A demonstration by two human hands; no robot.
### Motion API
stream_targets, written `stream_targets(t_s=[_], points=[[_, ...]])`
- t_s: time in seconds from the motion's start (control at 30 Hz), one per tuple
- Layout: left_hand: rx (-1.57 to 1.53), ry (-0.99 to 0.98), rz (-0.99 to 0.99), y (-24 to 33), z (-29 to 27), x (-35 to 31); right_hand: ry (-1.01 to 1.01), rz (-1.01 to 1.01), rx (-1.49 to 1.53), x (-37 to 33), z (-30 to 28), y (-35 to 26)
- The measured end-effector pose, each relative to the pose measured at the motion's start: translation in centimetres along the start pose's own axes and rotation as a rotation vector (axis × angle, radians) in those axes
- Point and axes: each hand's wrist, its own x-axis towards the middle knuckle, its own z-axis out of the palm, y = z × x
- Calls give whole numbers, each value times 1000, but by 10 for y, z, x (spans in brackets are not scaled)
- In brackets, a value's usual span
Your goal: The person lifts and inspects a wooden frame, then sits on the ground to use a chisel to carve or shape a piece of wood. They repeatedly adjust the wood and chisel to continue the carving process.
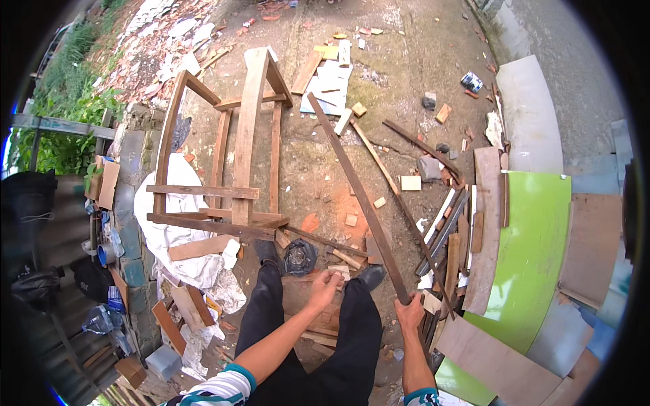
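Note:
My right hand (pixel 409 314) is closed round the lower end of a long dark wooden strip (pixel 362 199), which slants up and away to the left. Above my knees, my left hand (pixel 325 289) is closed with its fingertips together; whether it holds anything small cannot be made out. Just beyond those fingertips lies a small pale wood block (pixel 340 272). A wooden frame (pixel 247 149) with legs and crosspieces stands at the far left of my feet. Another thin strip (pixel 406 210) lies to the right of the one I hold.
A black plastic bag (pixel 300 257) sits between my feet. White sacking (pixel 172 230) lies under the frame. At right are stacked wood offcuts (pixel 452 250), a green panel (pixel 525 250) and a brown board (pixel 497 362). A paint can (pixel 472 82) and rubble (pixel 179 51) lie farther off.

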Motion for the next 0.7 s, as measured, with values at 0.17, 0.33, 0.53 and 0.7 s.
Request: stream_targets(t_s=[0.17, 0.33, 0.53, 0.7], points=[[-85, 65, 208, 147, -41, -31, 71, -122, 71, -66, -107, -31], [-260, 31, 338, 292, -56, -61, 146, -298, 137, -85, -182, -79], [-688, 189, 513, 358, -123, -101, -14, -500, 209, -91, -218, -166], [-950, 430, 470, 354, -204, -125, -182, -639, -24, -103, -205, -252]])
